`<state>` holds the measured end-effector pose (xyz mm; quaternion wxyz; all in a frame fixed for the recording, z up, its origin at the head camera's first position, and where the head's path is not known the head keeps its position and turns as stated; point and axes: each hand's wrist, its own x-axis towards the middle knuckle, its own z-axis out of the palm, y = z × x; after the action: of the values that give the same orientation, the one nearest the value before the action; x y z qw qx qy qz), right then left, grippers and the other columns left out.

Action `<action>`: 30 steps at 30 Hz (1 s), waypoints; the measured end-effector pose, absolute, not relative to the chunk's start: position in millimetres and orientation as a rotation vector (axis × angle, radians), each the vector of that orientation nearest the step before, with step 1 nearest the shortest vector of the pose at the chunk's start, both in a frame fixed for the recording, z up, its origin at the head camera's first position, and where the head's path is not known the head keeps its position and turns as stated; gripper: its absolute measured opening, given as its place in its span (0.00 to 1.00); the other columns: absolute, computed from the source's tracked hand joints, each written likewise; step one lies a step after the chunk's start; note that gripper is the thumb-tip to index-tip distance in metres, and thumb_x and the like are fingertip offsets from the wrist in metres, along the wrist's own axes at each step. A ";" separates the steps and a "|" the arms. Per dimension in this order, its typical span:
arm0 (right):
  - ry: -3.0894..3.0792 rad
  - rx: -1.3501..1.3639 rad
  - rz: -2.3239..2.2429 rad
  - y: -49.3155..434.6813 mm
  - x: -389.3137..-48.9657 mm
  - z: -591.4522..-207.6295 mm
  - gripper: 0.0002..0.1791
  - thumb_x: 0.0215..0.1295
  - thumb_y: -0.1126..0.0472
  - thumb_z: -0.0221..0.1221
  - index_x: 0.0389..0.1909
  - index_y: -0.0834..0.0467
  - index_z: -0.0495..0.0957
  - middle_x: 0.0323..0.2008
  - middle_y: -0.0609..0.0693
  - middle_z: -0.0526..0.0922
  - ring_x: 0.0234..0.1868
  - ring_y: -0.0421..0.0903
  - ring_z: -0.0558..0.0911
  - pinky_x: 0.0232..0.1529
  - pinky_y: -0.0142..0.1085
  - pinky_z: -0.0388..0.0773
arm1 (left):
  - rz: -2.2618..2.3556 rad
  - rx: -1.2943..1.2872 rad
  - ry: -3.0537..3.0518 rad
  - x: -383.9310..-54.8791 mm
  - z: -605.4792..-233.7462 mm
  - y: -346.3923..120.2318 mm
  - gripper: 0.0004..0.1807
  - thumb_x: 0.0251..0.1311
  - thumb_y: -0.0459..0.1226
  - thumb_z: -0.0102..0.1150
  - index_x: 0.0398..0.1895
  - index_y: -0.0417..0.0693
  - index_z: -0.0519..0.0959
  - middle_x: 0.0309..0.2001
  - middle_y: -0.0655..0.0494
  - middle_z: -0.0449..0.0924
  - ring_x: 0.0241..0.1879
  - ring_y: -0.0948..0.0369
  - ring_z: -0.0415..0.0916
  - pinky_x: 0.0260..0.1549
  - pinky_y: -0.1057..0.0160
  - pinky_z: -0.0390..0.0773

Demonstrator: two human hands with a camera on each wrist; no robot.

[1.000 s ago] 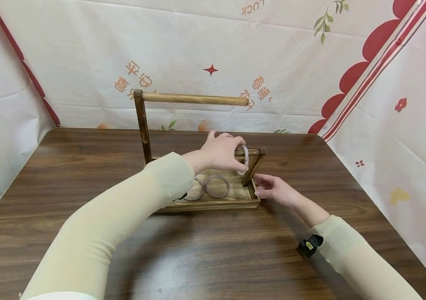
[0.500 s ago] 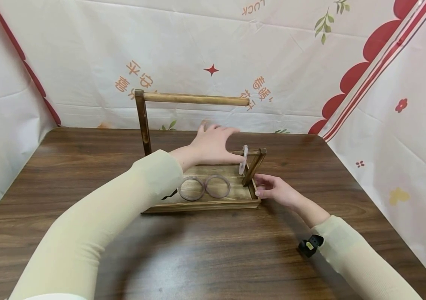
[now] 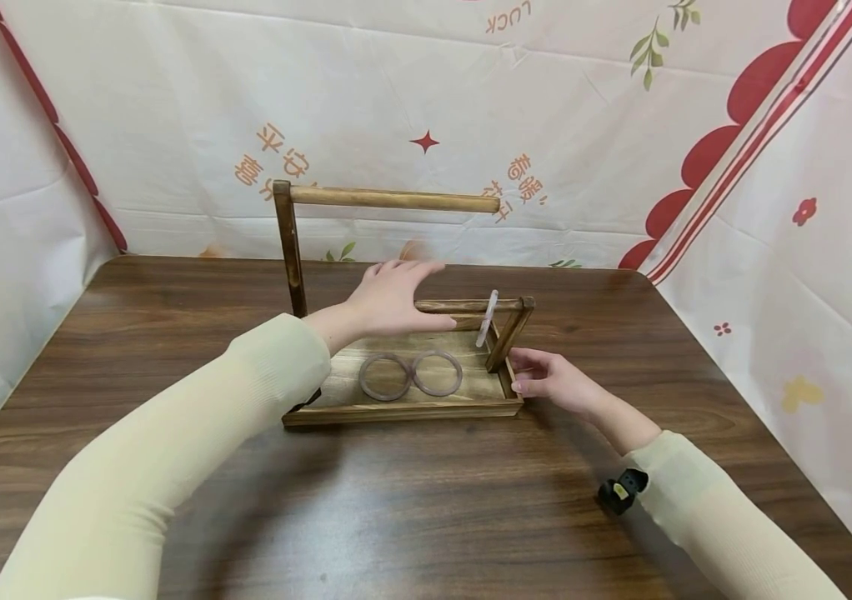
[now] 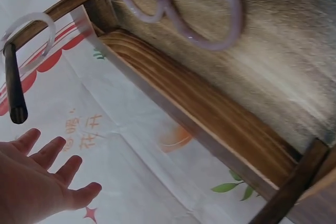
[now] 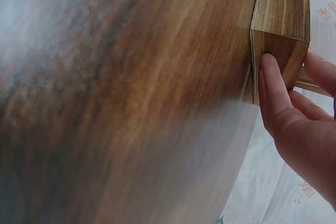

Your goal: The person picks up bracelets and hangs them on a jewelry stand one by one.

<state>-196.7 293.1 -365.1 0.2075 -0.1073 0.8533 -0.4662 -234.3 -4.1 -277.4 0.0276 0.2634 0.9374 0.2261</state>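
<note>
A wooden tray (image 3: pixel 403 412) with a bangle stand built onto it sits at mid-table. On the stand's lower bar (image 3: pixel 452 306) hangs a pale translucent bangle (image 3: pixel 487 320), near the right post. Two purplish bangles (image 3: pixel 460 373) lie side by side on the tray floor. My left hand (image 3: pixel 384 302) hovers above the tray's back left part, fingers spread and holding nothing; the left wrist view shows this hand (image 4: pixel 37 187) apart from the hanging bangle (image 4: pixel 51 38). My right hand (image 3: pixel 552 382) touches the tray's right end, with fingertips (image 5: pixel 270 64) against the outer wall.
A higher bar (image 3: pixel 396 199) extends right from the tall left post (image 3: pixel 288 250), above my left hand. Brown wood-grain table (image 3: pixel 426 517) surrounds the tray. A printed white cloth (image 3: pixel 366 92) hangs behind and at both sides.
My left hand has let go of the pale bangle, which now hangs on the lower bar, and has drawn back leftward with spread fingers. My right hand stays at the tray's end.
</note>
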 end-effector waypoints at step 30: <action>2.390 -0.305 -1.273 293.0 -196.9 -364.1 0.36 0.63 0.66 0.56 0.68 0.73 0.52 0.62 0.73 0.63 0.59 0.62 0.69 0.46 0.29 0.76 | 0.801 0.805 2.746 -226.0 -323.4 -43.9 0.49 0.46 0.57 0.65 0.70 0.50 0.58 0.68 0.47 0.61 0.68 0.48 0.57 0.64 0.48 0.62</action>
<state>-196.9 293.0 -364.1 0.2068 -0.1094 0.8582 -0.4569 -226.0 -43.9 -323.4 0.0847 0.2700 0.9208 0.2686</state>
